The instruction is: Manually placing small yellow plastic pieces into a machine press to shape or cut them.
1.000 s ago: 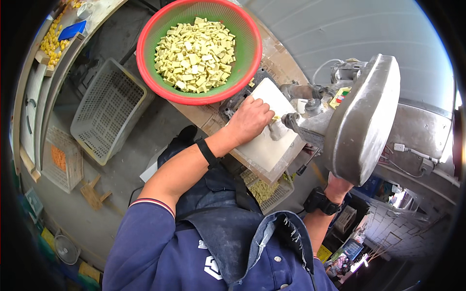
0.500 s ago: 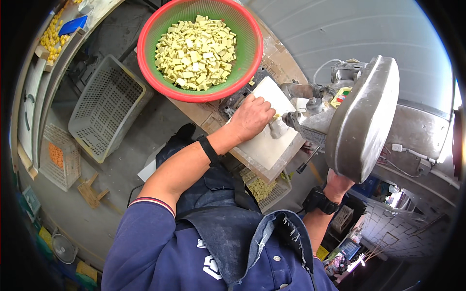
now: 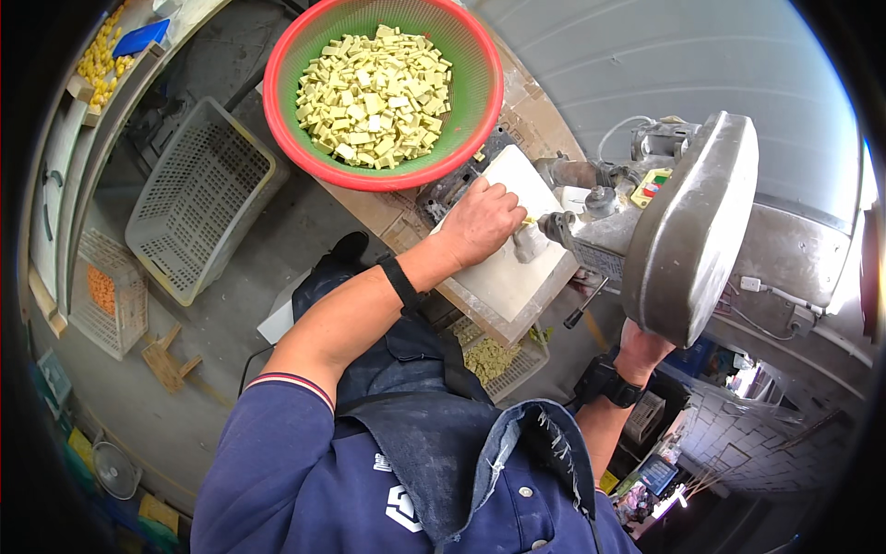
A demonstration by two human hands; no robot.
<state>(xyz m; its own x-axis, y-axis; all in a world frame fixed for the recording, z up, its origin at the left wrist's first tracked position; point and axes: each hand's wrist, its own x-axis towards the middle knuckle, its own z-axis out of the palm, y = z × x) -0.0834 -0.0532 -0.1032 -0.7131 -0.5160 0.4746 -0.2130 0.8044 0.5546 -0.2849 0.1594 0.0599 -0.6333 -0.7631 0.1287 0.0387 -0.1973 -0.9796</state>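
My left hand (image 3: pixel 482 222) is closed, knuckles up, over a pale board (image 3: pixel 512 277) on the worktable. A sliver of a small yellow block (image 3: pixel 529 221) shows at its fingertips, right beside the grey chuck (image 3: pixel 556 228) of a bench drill press. Most of that block is hidden by the hand. My right hand (image 3: pixel 643 353) reaches up beneath the machine's rounded metal belt cover (image 3: pixel 694 231); its fingers are hidden there. At the far side, a red-rimmed green colander (image 3: pixel 277 102) holds a heap of similar yellow blocks (image 3: pixel 374 97).
A lever handle (image 3: pixel 574 319) juts out beside the board. Below the table edge sits a crate (image 3: pixel 517 380) with yellow-green bits. Grey plastic crates (image 3: pixel 175 212) and a small wooden stool (image 3: pixel 168 360) stand on the floor at left. A grey panel (image 3: pixel 683 55) rises behind the machine.
Both hands stay almost in place, the left still at the chuck. The whole view has shifted very slightly.
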